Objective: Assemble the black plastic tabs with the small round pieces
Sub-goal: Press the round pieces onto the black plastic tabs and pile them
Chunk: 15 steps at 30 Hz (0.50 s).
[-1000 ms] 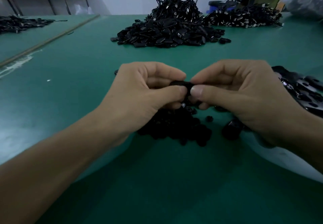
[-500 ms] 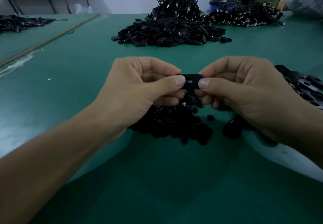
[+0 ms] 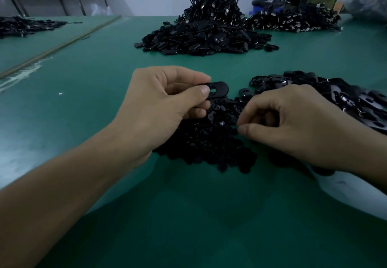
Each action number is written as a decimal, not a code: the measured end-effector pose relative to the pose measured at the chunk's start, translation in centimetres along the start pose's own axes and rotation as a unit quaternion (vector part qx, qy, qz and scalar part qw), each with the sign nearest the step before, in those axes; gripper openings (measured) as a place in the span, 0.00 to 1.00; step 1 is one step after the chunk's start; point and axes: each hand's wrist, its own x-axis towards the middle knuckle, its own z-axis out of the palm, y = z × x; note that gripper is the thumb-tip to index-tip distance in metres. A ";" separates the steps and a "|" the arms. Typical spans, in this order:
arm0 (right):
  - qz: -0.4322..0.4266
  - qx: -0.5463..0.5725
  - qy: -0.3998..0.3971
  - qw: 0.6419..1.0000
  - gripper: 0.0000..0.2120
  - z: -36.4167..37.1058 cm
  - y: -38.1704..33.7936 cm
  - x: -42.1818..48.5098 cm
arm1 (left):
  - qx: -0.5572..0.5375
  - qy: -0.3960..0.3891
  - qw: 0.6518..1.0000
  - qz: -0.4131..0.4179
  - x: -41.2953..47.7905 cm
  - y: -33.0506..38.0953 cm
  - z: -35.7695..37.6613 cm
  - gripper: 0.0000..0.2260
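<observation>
Table: we work at a green table (image 3: 188, 215) that fills the lower frame.
Pale sheet: a whitish sheet (image 3: 345, 192) lies on the table under our right forearm, at the right edge.
Small round pieces: a dark pile of small round pieces (image 3: 209, 142) lies at the centre, beneath and between our hands.
Right hand: our right hand (image 3: 293, 125) rests low on that pile, fingers curled and thumb tip meeting the fingertips. We cannot tell whether a piece is pinched there.
Left hand: our left hand (image 3: 159, 108), apart from the right, is raised just above the pile.
Black tab: the left thumb and fingers pinch one end of a black tab (image 3: 218, 88). It lies flat, and its holed end points right.
Loose tabs: a heap of loose tabs (image 3: 345, 98) spreads behind the right hand, toward the right edge.
Far centre: a tall mound of black parts (image 3: 205, 35).
Upper right: a pile of corded parts (image 3: 293, 19).
Upper left: a smaller dark pile (image 3: 23, 26).
</observation>
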 end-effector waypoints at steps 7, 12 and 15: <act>0.021 -0.005 -0.080 0.997 0.07 -1.9 0.7 -0.1 | 0.002 0.005 1.000 -0.009 0.0 -0.1 -0.3 0.04; 0.019 -0.022 -0.069 0.997 0.04 -1.3 1.0 0.0 | 0.004 0.002 1.000 -0.006 -0.2 0.0 -0.1 0.06; 0.003 -0.019 -0.018 1.000 0.04 -1.0 0.9 0.0 | 0.010 0.000 1.000 -0.004 -0.3 0.1 0.0 0.07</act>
